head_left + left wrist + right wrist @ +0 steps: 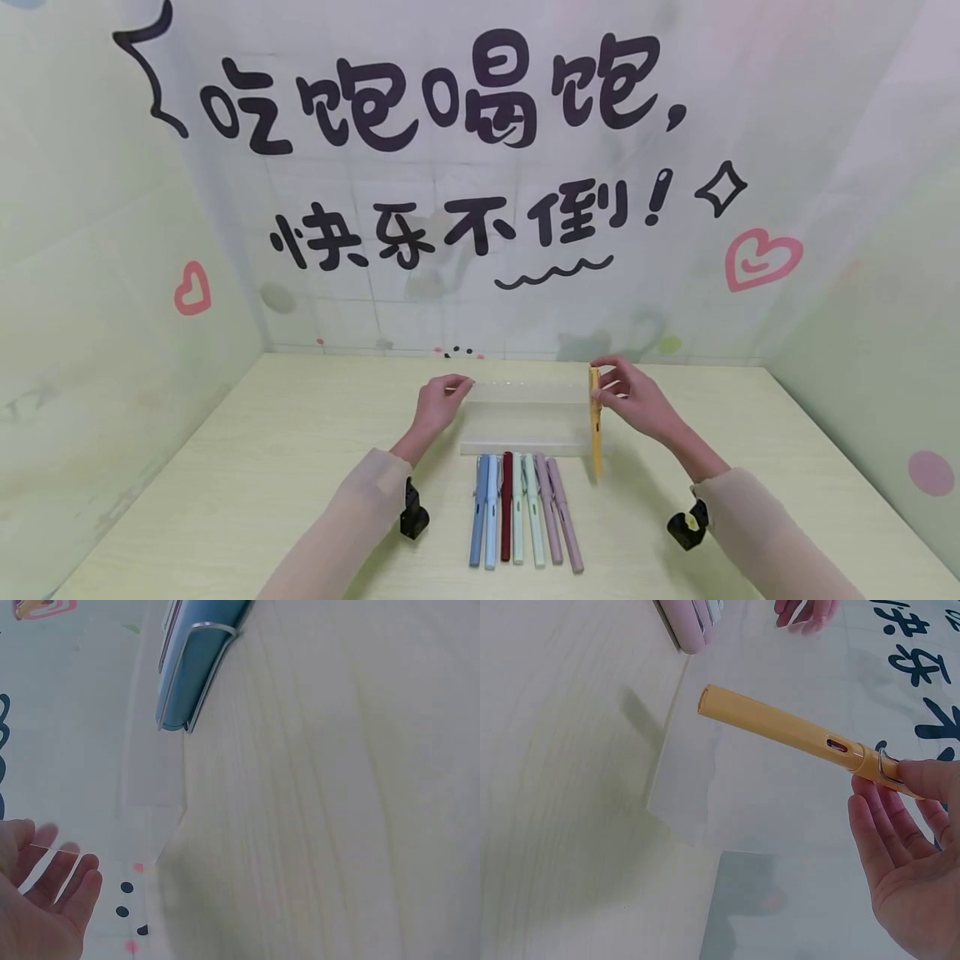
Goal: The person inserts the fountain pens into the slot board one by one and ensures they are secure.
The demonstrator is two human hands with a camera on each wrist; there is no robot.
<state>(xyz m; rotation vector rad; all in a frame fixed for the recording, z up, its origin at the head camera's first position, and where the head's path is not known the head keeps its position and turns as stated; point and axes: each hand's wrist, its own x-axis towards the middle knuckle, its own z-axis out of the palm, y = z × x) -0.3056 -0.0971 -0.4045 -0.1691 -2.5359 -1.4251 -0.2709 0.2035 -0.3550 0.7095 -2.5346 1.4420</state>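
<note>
A clear pen stand (528, 421) stands on the table, see-through and stepped. My left hand (442, 402) pinches its upper left corner between thumb and fingers; in the left wrist view the left hand (49, 892) shows through the clear sheet. Held by the cap end, a yellow pen (596, 425) is gripped in my right hand (636, 398) by the stand's right side. The right wrist view has this yellow pen (780, 727) raised above the table, its barrel end pointing away from the right hand (915, 862).
In front of the stand lies a row of several pens: blue (479, 508), light blue (492, 508), dark red (507, 508), pale green (519, 508) and mauve (564, 517). A printed cloth backdrop (450, 317) closes off the table's (300, 467) back and sides.
</note>
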